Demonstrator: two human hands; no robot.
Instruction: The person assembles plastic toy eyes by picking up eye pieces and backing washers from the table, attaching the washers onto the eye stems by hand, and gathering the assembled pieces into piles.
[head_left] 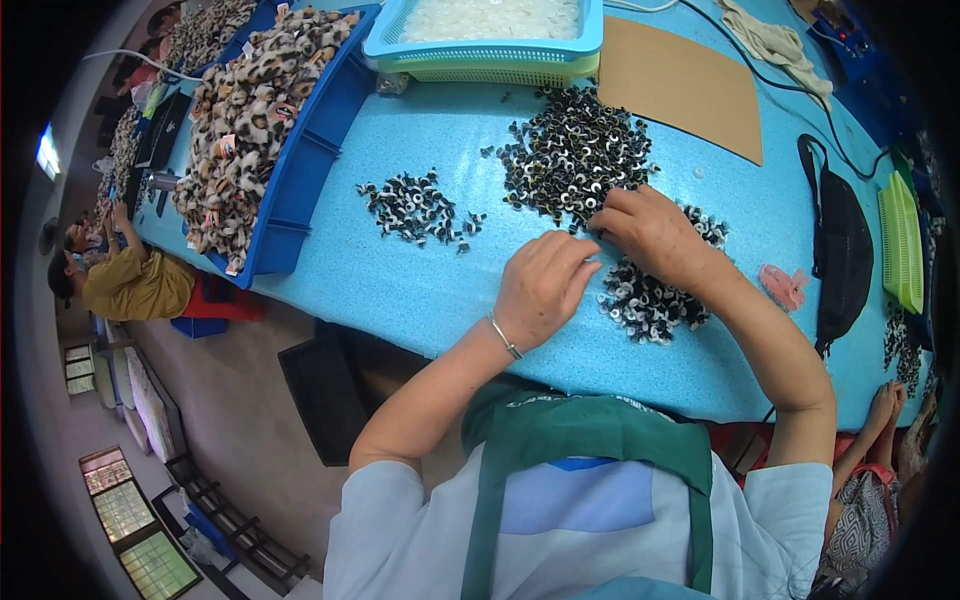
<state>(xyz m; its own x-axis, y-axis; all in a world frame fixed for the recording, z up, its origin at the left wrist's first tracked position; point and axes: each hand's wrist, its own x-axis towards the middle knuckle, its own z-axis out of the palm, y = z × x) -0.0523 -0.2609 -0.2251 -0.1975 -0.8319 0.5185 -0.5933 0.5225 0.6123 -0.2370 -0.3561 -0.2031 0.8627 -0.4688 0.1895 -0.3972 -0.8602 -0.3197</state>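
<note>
A large heap of small black-and-white plastic toy eyes [575, 150] lies on the blue table, some with yellowish rims. My right hand [655, 235] reaches to its lower edge, fingers curled down and tips among the pieces. Close beside it is my left hand [545, 285], wearing a bracelet, its fingers bent together and thumb toward the right. What either hand pinches is too small or hidden to tell. A small pile of toy eyes [410, 207] sits to the left. Another pile, with more white showing [650, 300], spreads under and beside my right wrist.
A blue crate [290, 190] of spotted plush pieces stands at left. Behind the heap is a blue basket [480, 50] of clear pieces, beside a cardboard sheet [680, 85]. A pink scrap [783, 287], black pouch [843, 250] and green basket [902, 240] lie right. Other people sit nearby.
</note>
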